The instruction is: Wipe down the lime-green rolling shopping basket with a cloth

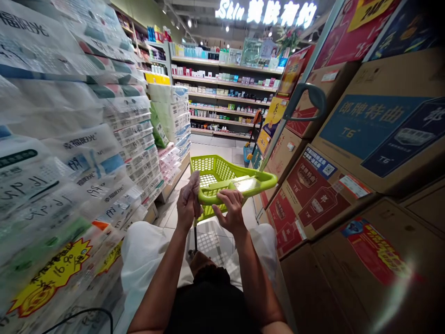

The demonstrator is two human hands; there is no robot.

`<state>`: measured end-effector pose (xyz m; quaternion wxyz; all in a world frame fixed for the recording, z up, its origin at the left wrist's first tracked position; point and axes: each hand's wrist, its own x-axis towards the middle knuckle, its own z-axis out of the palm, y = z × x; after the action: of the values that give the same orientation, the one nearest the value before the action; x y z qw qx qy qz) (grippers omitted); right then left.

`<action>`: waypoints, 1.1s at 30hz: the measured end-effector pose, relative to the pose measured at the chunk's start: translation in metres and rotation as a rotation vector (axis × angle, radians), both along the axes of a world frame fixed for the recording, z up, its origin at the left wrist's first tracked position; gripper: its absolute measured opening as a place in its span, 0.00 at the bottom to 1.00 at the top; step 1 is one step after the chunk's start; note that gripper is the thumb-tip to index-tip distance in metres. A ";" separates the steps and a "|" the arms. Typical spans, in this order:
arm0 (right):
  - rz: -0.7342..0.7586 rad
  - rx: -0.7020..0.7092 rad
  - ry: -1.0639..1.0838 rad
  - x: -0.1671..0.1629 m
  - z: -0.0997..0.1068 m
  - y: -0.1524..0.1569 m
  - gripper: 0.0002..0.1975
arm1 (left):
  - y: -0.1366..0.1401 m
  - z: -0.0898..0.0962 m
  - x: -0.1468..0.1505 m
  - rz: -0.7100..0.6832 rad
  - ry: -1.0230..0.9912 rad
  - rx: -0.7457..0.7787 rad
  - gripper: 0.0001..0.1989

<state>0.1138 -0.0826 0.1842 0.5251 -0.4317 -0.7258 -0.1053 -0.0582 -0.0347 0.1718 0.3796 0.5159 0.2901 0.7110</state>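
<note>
A lime-green plastic shopping basket (227, 169) with lattice walls is in front of my knees, its thick rim and handle frame turned toward me. My left hand (187, 208) is closed around a crumpled pale pinkish cloth (192, 184), beside the near left corner of the basket. Over the near edge of the frame curl the fingers of my right hand (232, 212), with the thumb apart below. A clear label panel (244, 183) is set in the handle frame just beyond these fingers. Whether my left fingers also touch the basket is hidden.
Plastic-wrapped tissue packs (135, 134) are stacked high at left. Cardboard liquor cartons (375, 125) rise close on the right, with a grey-blue handle (308, 103) on a pole before them. Shelves of skincare boxes (225, 83) stand at the aisle's far end, past the tiled floor (212, 144).
</note>
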 end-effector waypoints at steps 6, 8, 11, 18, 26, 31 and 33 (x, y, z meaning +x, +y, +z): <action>0.055 -0.003 0.162 0.016 0.000 0.006 0.14 | 0.014 -0.013 -0.005 0.072 0.306 0.023 0.16; 0.045 0.045 0.208 0.025 -0.001 0.007 0.16 | 0.023 -0.028 -0.007 0.169 0.332 -0.087 0.16; 0.020 0.060 0.269 0.036 -0.005 0.007 0.17 | 0.025 -0.035 -0.003 0.208 0.361 -0.161 0.16; 0.020 0.026 0.325 0.054 -0.013 0.002 0.15 | 0.011 -0.013 0.016 -0.044 0.518 0.217 0.15; -0.050 0.035 0.228 0.047 -0.013 0.000 0.14 | 0.039 -0.013 -0.002 0.010 0.589 0.033 0.12; -0.045 0.022 0.146 0.048 -0.009 -0.004 0.16 | 0.027 -0.008 0.003 -0.106 0.664 0.141 0.12; -0.046 0.036 0.151 0.048 -0.009 -0.003 0.17 | 0.029 -0.010 0.001 -0.019 0.606 0.062 0.13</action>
<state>0.1615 -0.0860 0.1755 0.5835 -0.4456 -0.6720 -0.0973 -0.0577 -0.0055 0.1616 0.2667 0.7186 0.3634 0.5295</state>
